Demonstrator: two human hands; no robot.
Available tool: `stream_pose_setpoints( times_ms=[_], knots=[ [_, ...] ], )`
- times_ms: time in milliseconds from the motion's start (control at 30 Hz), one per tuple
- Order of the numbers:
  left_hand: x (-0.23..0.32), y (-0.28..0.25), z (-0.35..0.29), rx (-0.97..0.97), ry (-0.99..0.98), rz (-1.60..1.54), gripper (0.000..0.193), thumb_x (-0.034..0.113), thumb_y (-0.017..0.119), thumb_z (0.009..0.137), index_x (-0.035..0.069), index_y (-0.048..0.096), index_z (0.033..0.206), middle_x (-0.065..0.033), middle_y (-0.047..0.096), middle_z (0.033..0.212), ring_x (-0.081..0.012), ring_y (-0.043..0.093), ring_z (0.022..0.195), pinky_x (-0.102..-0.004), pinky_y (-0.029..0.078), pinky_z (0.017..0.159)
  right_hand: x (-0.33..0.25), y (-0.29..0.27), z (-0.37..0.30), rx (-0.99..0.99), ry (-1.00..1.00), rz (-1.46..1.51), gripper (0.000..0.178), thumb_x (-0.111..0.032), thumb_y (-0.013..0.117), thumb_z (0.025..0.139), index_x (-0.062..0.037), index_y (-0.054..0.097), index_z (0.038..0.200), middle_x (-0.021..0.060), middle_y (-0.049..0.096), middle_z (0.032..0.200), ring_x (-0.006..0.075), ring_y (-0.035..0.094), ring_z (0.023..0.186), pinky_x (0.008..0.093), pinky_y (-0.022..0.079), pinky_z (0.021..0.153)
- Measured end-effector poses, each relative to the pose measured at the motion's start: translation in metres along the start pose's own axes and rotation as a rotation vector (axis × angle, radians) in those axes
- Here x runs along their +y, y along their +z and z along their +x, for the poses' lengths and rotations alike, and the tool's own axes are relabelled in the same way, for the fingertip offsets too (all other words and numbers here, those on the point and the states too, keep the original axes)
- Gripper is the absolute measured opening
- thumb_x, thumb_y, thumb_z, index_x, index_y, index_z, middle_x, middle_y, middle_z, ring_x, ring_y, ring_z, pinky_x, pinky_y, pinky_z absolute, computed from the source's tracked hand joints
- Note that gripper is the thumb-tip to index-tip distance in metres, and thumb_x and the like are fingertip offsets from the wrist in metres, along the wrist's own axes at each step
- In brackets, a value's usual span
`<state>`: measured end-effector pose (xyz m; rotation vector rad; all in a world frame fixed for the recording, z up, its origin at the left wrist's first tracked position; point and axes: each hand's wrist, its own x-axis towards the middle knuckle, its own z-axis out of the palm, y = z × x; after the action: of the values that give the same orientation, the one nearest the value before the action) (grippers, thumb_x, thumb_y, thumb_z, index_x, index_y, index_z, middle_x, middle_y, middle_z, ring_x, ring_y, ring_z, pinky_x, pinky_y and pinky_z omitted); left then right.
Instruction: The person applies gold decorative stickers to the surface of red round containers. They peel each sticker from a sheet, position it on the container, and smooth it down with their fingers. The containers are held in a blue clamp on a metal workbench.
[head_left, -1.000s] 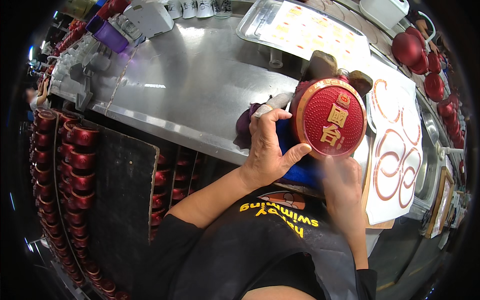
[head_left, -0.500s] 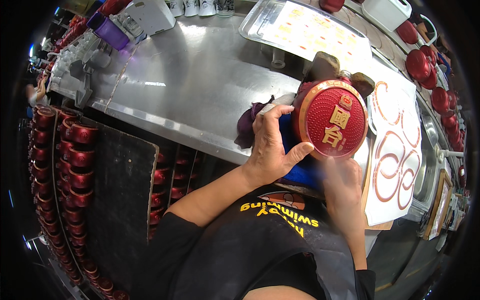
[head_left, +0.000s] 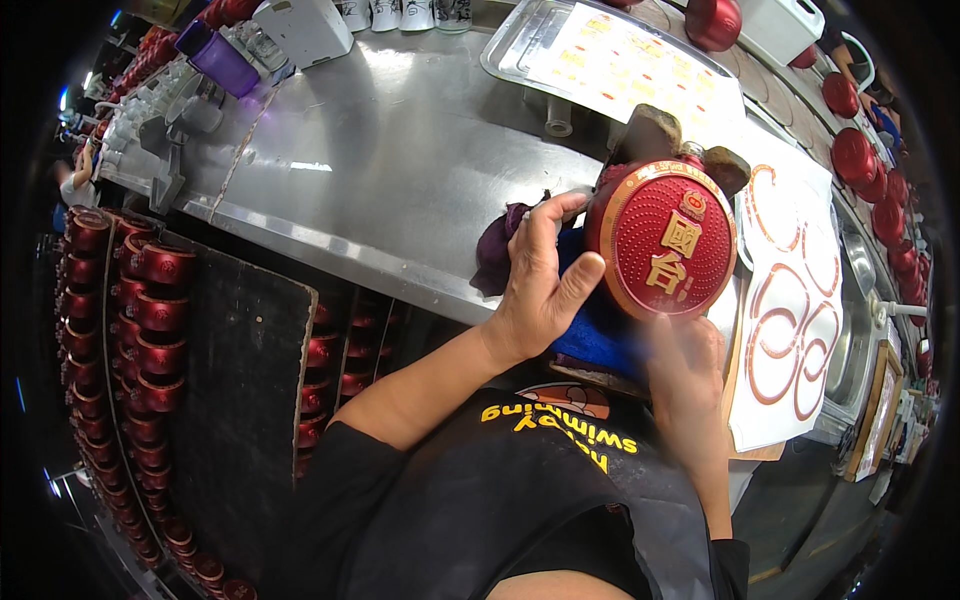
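A round red bottle (head_left: 700, 240) with a dotted face, raised gold characters and a gold band round its edge leans on a blue cloth (head_left: 592, 340), its neck pointing away from me between two dark, worn blocks (head_left: 652, 132). My left hand (head_left: 540, 275) is at the bottle's left side, fingers and thumb spread apart. Its fingertips come close to the rim; whether they touch it I cannot tell. At the bottle's lower edge is my right hand (head_left: 685, 355), smeared by motion, so its grip cannot be made out.
Right of the bottle lies a white sheet with curved, gold-red strips (head_left: 775, 330). Behind stands a metal tray (head_left: 510, 55) bearing a sheet of small gold labels (head_left: 620, 60). A purple cloth (head_left: 495, 250) lies by my left hand. Red bottles (head_left: 853, 155) line the right; more fill racks (head_left: 160, 320) at left.
My left hand has drawn slightly left, its thumb coming off the bottle's face. My right hand stays at the lower edge. Red bottles along the right have shifted nearer.
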<state>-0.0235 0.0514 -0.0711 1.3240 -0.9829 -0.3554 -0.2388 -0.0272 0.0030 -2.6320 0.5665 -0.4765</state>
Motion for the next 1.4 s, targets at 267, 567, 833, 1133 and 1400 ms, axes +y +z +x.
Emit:
stream_pose_setpoints(
  times_ms=[267, 567, 833, 1133, 1400],
  knots=[
    [0.002, -0.005, 0.008, -0.058, -0.062, 0.054, 0.068, 0.052, 0.060, 0.103, -0.001, 0.045, 0.143, -0.0201, 0.056, 0.135, -0.0336, 0.051, 0.127, -0.0464, 0.032, 0.113, 0.000, 0.001, -0.001, 0.007, 0.003, -0.010, 0.071, 0.011, 0.071, 0.082, -0.0159, 0.061, 0.147, 0.0154, 0.057, 0.117, 0.0349, 0.058, 0.116, 0.0461, 0.048, 0.102],
    [0.002, -0.010, 0.013, -0.082, -0.040, 0.070, 0.068, 0.052, 0.062, 0.102, -0.001, 0.046, 0.141, -0.0194, 0.057, 0.135, -0.0341, 0.052, 0.126, -0.0470, 0.032, 0.113, 0.002, 0.002, 0.000, 0.012, -0.006, 0.006, 0.071, 0.011, 0.071, 0.081, -0.0154, 0.061, 0.146, 0.0153, 0.057, 0.118, 0.0351, 0.058, 0.116, 0.0465, 0.048, 0.102],
    [0.007, -0.015, 0.018, -0.122, -0.070, 0.062, 0.066, 0.052, 0.065, 0.100, 0.002, 0.049, 0.140, -0.0180, 0.058, 0.134, -0.0334, 0.052, 0.124, -0.0471, 0.034, 0.112, 0.001, 0.001, 0.000, 0.004, -0.001, 0.011, 0.072, 0.011, 0.071, 0.081, -0.0153, 0.061, 0.147, 0.0154, 0.057, 0.118, 0.0354, 0.057, 0.117, 0.0467, 0.048, 0.102],
    [0.008, -0.017, 0.020, -0.122, -0.037, 0.097, 0.065, 0.051, 0.067, 0.099, 0.002, 0.049, 0.139, -0.0174, 0.060, 0.131, -0.0326, 0.055, 0.120, -0.0464, 0.037, 0.109, 0.001, 0.001, 0.001, 0.004, -0.006, 0.009, 0.071, 0.011, 0.071, 0.083, -0.0155, 0.060, 0.147, 0.0153, 0.057, 0.118, 0.0354, 0.057, 0.118, 0.0470, 0.048, 0.102],
    [0.005, -0.018, 0.018, -0.082, -0.009, 0.098, 0.063, 0.039, 0.070, 0.097, -0.001, 0.048, 0.141, -0.0197, 0.059, 0.132, -0.0341, 0.054, 0.121, -0.0467, 0.037, 0.109, 0.002, 0.000, 0.000, 0.000, -0.015, -0.007, 0.071, 0.011, 0.072, 0.082, -0.0150, 0.060, 0.147, 0.0154, 0.056, 0.116, 0.0351, 0.057, 0.114, 0.0469, 0.048, 0.101]
  ],
)
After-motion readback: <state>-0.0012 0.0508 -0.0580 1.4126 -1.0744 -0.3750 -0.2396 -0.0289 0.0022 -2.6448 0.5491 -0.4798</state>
